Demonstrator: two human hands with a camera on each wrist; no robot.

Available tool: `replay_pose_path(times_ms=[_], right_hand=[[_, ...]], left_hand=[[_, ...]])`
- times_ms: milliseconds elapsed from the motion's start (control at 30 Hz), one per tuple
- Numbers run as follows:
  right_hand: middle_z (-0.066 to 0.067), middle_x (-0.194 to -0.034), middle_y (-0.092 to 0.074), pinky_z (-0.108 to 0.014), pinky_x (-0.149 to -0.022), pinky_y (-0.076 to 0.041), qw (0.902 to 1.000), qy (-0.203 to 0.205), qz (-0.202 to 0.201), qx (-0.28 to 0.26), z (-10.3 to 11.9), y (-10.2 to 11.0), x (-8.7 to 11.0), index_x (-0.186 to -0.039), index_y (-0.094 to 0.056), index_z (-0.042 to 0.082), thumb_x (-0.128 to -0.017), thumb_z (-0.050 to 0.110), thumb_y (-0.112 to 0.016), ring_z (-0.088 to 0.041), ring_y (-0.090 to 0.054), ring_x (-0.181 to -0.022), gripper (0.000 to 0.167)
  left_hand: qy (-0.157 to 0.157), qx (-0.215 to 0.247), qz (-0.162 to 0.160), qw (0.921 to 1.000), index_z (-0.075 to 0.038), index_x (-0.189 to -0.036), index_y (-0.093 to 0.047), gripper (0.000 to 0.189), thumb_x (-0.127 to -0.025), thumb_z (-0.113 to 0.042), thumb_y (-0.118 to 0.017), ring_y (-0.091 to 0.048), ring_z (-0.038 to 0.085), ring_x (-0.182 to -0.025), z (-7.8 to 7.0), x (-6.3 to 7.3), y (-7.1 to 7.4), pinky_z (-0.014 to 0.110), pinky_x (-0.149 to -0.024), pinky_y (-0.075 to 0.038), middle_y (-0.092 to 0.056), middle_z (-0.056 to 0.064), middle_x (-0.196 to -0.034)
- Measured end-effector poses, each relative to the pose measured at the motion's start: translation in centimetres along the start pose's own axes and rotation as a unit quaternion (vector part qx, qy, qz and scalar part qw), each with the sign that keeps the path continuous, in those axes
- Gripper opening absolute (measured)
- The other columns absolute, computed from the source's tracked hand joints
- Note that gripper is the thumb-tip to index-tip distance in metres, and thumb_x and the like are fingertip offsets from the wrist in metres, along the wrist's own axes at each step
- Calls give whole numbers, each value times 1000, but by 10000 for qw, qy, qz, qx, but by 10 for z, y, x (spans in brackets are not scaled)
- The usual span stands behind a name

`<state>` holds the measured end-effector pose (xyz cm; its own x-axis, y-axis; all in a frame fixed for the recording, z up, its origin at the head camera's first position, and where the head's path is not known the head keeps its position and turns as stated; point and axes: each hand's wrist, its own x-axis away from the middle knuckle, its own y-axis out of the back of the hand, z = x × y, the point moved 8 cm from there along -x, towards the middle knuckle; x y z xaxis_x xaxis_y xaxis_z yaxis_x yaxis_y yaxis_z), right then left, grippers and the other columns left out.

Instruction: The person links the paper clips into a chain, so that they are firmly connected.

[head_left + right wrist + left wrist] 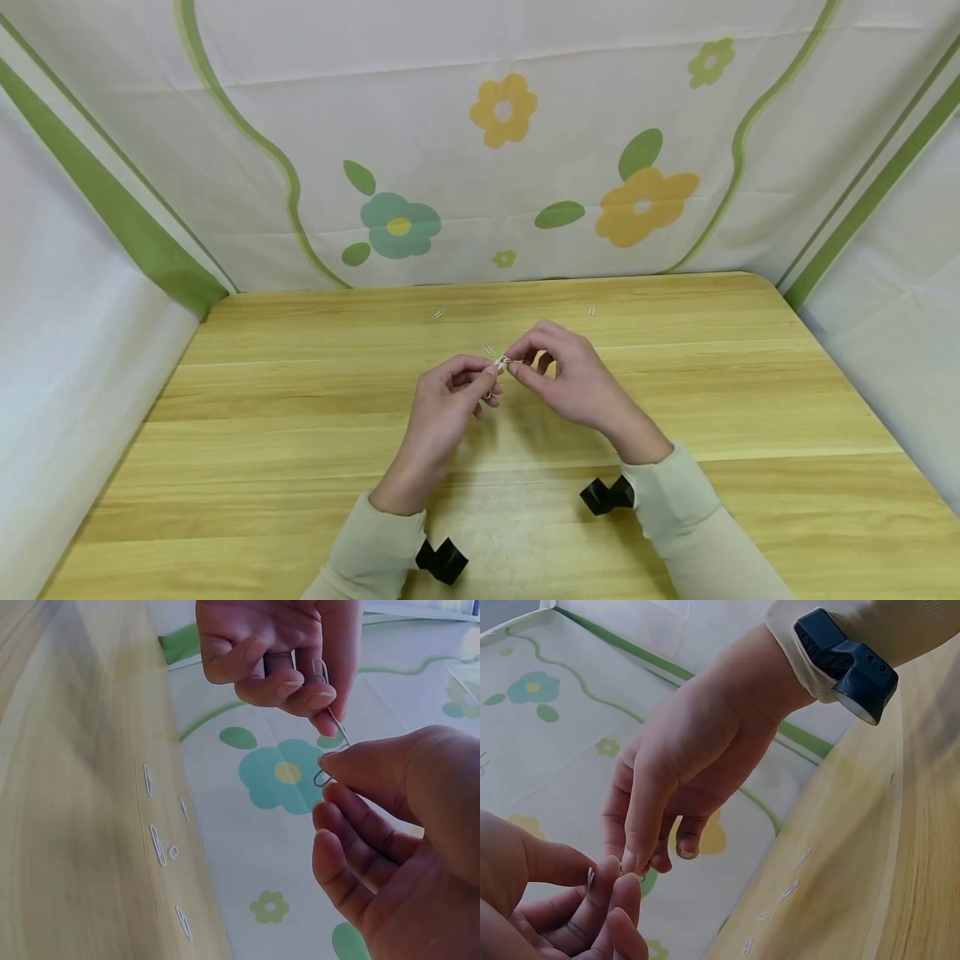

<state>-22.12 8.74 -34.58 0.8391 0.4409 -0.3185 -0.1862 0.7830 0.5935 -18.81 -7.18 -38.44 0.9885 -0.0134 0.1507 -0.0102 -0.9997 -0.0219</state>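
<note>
Both hands meet above the wooden table, fingertips close together. My left hand [450, 400] pinches a thin silvery paper clip [343, 733] between thumb and fingers; one end of it lies along the fingers in the right wrist view. Thumb and index finger of my right hand [573, 379] pinch another paper clip [322, 780], whose rounded wire loop sticks out below the thumb. The two clips meet between the fingertips, and the fingers partly hide where they join. Just beyond the hands, a loose paper clip [488, 350] lies on the table.
Farther back on the wooden table [262, 467] lie a paper clip [438, 314] on the left and a white paper clip [591, 312] on the right. A flower-printed cloth [450, 167] hangs behind the table's back edge. Each sleeve cuff carries a black wrist camera [442, 561].
</note>
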Motion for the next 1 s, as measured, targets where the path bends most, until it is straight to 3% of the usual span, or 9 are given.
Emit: replay_pose_path(times_ms=[300,567,700,867,1000], right_hand=[[3,-101,-75,-35,-81,-58,9972,-706,115,-227,-15,5,-1,-105,-78,19,-103,22,-76,-15,-68,-95,5],[0,-101,-76,-29,-76,-57,9870,-1335,75,-887,-23,14,1,-103,-78,19,-101,26,-79,-21,-69,-95,7],[-4,-100,-76,-29,-73,-57,9845,-1405,120,-1042,-23,13,1,-103,-78,18,-101,26,-78,-24,-69,-89,9],[-10,-94,-75,-29,-69,-55,9854,-1372,356,-940,-24,6,1,-105,-80,14,-105,27,-74,-27,-68,-79,14],[-9,-93,-76,-29,-67,-54,9866,-1287,442,-904,-22,3,1,-104,-80,15,-105,26,-72,-32,-66,-80,13]], left_hand=[[-61,-55,-115,9999,1,-115,-71,16,-106,-12,-68,-69,15,-80,0,1,1,26,-71,-52,-72,6,-92],[-105,-215,-201,9995,-3,-113,-73,14,-105,-14,-71,-70,16,-85,1,0,2,28,-76,-54,-75,9,-97],[-165,-549,-276,9980,-6,-113,-76,15,-103,-17,-74,-72,19,-97,2,-1,3,31,-86,-56,-77,12,-109],[-195,-871,-300,9956,-15,-120,-79,22,-104,-28,-74,-72,22,-113,1,1,3,37,-96,-58,-77,4,-126],[-269,-935,-111,9952,-16,-121,-80,24,-104,-32,-74,-74,26,-112,0,1,-2,38,-94,-59,-76,3,-130]])
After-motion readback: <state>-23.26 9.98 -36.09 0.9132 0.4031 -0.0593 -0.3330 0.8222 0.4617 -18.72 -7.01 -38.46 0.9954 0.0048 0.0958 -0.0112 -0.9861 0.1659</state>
